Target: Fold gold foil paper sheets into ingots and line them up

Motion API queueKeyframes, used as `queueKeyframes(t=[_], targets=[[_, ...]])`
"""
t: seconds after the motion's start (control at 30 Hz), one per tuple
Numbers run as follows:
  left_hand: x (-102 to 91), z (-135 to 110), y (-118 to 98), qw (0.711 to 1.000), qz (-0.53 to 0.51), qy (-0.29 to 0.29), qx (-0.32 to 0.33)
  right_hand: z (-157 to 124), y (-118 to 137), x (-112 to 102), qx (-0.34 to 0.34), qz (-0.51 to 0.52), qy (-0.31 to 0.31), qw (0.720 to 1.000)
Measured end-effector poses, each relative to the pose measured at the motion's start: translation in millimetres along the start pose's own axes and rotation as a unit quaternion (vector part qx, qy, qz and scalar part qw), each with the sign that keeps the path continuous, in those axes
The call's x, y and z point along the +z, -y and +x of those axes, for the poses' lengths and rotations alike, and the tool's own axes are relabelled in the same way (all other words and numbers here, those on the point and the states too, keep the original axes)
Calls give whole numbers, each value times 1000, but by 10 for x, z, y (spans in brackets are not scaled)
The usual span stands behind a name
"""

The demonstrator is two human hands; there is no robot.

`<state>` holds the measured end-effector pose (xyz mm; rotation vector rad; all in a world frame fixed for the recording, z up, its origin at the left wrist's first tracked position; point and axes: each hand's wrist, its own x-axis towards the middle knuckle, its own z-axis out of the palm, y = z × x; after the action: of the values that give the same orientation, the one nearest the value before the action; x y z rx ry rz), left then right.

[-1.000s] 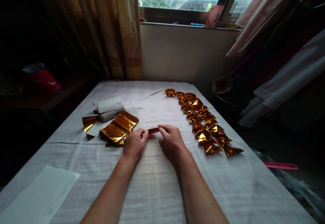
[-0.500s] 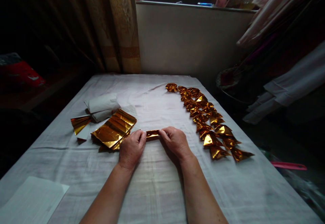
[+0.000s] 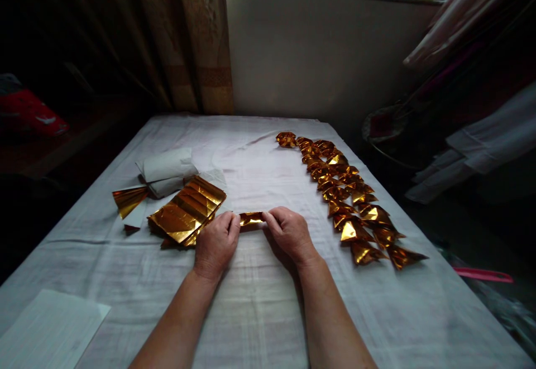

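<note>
Between my hands, a narrow folded strip of gold foil paper [image 3: 251, 219] is stretched level just over the cloth. My left hand [image 3: 218, 243] is closed and pinches its left end. At the right end, my right hand [image 3: 288, 232] grips it between thumb and bent fingers. Both ends of the strip are hidden by the fingers. Close by my left hand lies a pile of creased gold foil sheets [image 3: 188, 208]. To the right of my right hand, several folded gold foil pieces [image 3: 335, 190] lie in two overlapping rows.
White crumpled paper [image 3: 165, 168] lies behind the sheet pile, with a fanned gold piece [image 3: 129, 200] beside it. A white paper sheet [image 3: 54, 324] rests at the front left of the cloth-covered table [image 3: 251, 313]. A curtain [image 3: 205, 39] hangs behind, and garments [image 3: 494, 134] hang at the right.
The camera view has tilted down slightly. Both hands keep their hold, and the strip between them looks a little wider and more opened along its middle.
</note>
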<state>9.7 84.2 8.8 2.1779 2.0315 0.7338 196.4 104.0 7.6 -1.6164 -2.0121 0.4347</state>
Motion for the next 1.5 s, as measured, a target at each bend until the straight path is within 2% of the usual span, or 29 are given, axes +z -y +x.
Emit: queueKeyframes(t=[0.17,0.3,0.77,0.93,1.2,1.5], targets=[[-5,-3,-4,1000,18,10,6,-6,14,-2,-17,8,11,1000],[1,-17,-6,999,39,16,7,1,59,-33,-6,-22,29,999],[34,-17,25,999,21,-14,19,4,129,-69,-32,-73,69,994],[38,-19,32,999,8,11,37,5,99,-46,-16,-57,49,997],[21,-3,28,999,1,31,11,10,64,-25,-33,-22,61,997],[35,-2,43,999,-36,5,23,6,82,-41,-25,-38,55,997]])
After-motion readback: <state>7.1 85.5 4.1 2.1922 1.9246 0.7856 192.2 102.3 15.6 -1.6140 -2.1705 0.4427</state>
